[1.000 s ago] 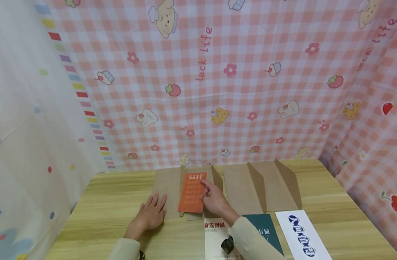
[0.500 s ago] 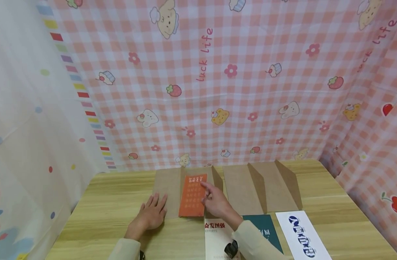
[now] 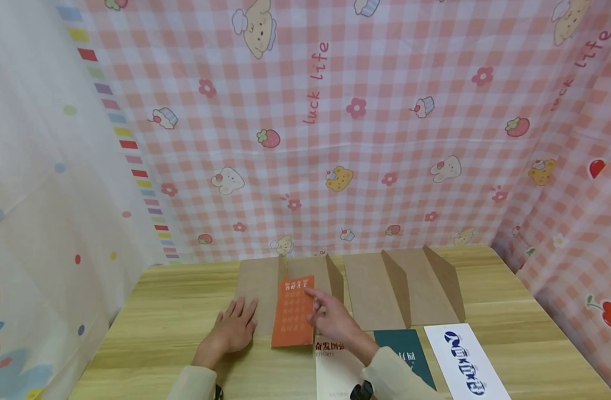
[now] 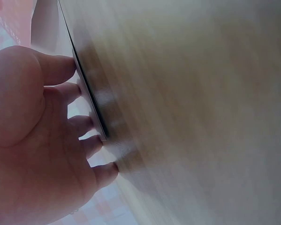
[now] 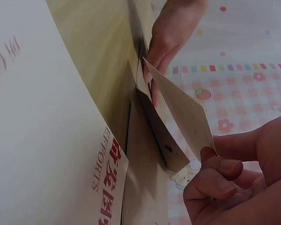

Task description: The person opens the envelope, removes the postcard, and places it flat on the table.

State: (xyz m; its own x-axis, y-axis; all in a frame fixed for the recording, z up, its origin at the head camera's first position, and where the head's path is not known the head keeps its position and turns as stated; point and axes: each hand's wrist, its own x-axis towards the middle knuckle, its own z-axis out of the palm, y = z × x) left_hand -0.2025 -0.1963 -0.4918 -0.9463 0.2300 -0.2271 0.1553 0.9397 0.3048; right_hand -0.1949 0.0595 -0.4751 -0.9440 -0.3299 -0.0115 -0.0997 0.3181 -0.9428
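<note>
An orange card [image 3: 293, 314] with rows of pale lettering is pinched at its right edge by my right hand [image 3: 334, 321]. Its plain beige back [image 5: 185, 108] shows in the right wrist view, tilted and raised off the surface. Beneath and behind the card lies a brown paper envelope [image 3: 312, 265], its flap [image 3: 335, 278] lifted on the right. My left hand [image 3: 231, 332] rests with fingers spread on the lower left of the leftmost brown envelope [image 3: 258, 280]. In the left wrist view, those fingertips [image 4: 107, 173] touch the envelope's edge and the tabletop.
Two more brown envelopes [image 3: 372, 291] with lifted flaps lie to the right. Nearer me are a cream card [image 3: 332, 369] with red characters, partly under my right forearm, a dark green card [image 3: 412, 347] and a white card [image 3: 465, 361] with blue print. A checked curtain [image 3: 305, 155] hangs behind the table.
My right hand has drawn the orange card toward me and slightly left, so more of the envelope behind it shows. My left hand has stayed put.
</note>
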